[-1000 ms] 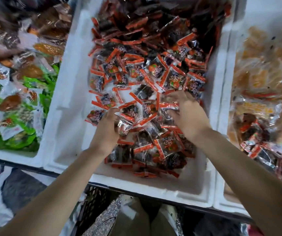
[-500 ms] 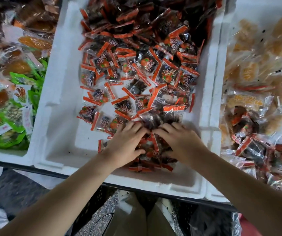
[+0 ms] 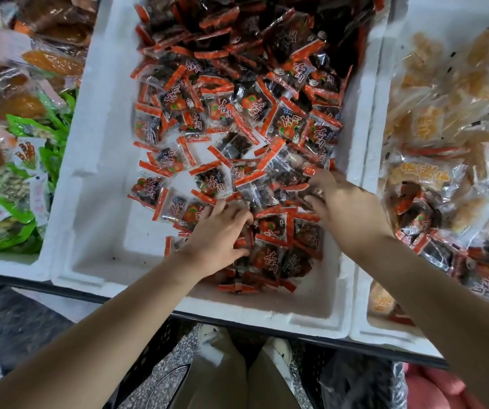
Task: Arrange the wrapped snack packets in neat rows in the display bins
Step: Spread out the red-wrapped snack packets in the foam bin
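Head view: orange-edged snack packets [image 3: 269, 119] heap in the white foam bin [image 3: 95, 202] at centre frame, with a few stacked near its lower edge. On that stack the left hand [image 3: 219, 234] curls its fingers, while the right hand [image 3: 349, 208] pinches packets just beside it. At right lie yellow packets [image 3: 444, 119].

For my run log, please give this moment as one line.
stage: arranging | left hand: grips packets at front | right hand: fingers among packets, grip unclear | bin: packets mostly loose
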The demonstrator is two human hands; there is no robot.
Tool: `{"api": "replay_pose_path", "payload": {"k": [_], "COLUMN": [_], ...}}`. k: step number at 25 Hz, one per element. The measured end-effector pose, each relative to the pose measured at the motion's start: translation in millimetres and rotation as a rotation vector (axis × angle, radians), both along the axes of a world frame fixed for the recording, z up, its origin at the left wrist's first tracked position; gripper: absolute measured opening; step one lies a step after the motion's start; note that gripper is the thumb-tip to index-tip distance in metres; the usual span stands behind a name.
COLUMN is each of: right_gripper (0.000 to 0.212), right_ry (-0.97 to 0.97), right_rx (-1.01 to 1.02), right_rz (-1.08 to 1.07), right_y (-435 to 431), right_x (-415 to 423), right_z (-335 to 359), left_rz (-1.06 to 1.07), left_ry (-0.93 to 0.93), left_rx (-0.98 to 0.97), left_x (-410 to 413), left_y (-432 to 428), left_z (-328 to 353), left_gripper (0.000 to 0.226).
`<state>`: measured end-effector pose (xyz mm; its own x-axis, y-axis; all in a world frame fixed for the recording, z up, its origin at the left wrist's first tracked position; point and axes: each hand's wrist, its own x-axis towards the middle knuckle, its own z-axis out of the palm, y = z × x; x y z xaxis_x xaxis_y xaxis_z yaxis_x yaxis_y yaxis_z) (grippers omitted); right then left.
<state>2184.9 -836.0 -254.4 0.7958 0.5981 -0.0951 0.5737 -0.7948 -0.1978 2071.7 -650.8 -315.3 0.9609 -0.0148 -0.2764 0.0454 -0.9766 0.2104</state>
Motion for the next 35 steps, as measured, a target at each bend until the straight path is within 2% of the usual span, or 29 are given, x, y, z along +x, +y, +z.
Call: {"api": "replay_pose_path", "payload": {"k": [3, 6, 8, 10, 12, 15, 17, 20, 23, 25, 28, 30, 32, 35], "right_gripper": [0.049, 0.057, 0.071, 0.087, 0.087, 0.076, 0.073, 0.057, 0.062, 0.057, 0.035, 0.026, 0.030, 0.050], "right_ry": [-0.093, -0.148, -0.086, -0.035, -0.097, -0.129, -0.113, -0.203, -0.051, -0.019, -0.052, -0.086, -0.064, 0.204], "right_rx": [0.009, 0.025, -0.182, -0.368, -0.375, -0.174, -0.157, -0.124, 0.000, 0.147, 0.279, 0.262, 0.130, 0.041], "right_rz": [0.025, 0.402, 0.584, 0.618, 0.601, 0.487, 0.387, 0.221, 0.267, 0.268, 0.114, 0.016, -0.036, -0.085], "right_y": [2, 1, -1, 2, 11, 27, 39, 51, 42, 22, -29, -76, -118, -155], "right_x": [-6, -28, -45, -47, -41, -25, -9, 9, 6, -6, -23, -31, -37, -44], "right_z": [-4, -19, -31, -42, -47, -42, -35, -22, -18, -7, 7, 8, 6, 6], "left_rz": [0.065, 0.109, -0.008, -0.138, -0.149, -0.074, -0.030, 0.086, 0.200, 0.218, 0.134, 0.031, -0.061, -0.200], "left_ry": [-0.122, -0.301, -0.295, -0.201, -0.130, -0.205, -0.233, -0.236, -0.260, -0.318, -0.451, -0.479, -0.456, -0.406], "left_rx": [0.087, 0.090, 0.037, 0.030, 0.079, 0.096, 0.111, 0.126, 0.040, -0.068, -0.217, -0.298, -0.307, -0.309], "left_x": [-6, -9, -15, -26, -33, -34, -31, -22, -15, -16, -16, -12, -11, -5], "left_y": [17, 39, 44, 44, 45, 48, 49, 46, 33, 15, -20, -49, -79, -122], "left_z": [-1, -5, -6, -12, -15, -16, -12, -6, 6, 17, 32, 38, 41, 38], "left_gripper": [0.047, 0.044, 0.047, 0.066, 0.081, 0.093, 0.094, 0.078, 0.051, 0.038, 0.016, 0.020, 0.027, 0.034]}}
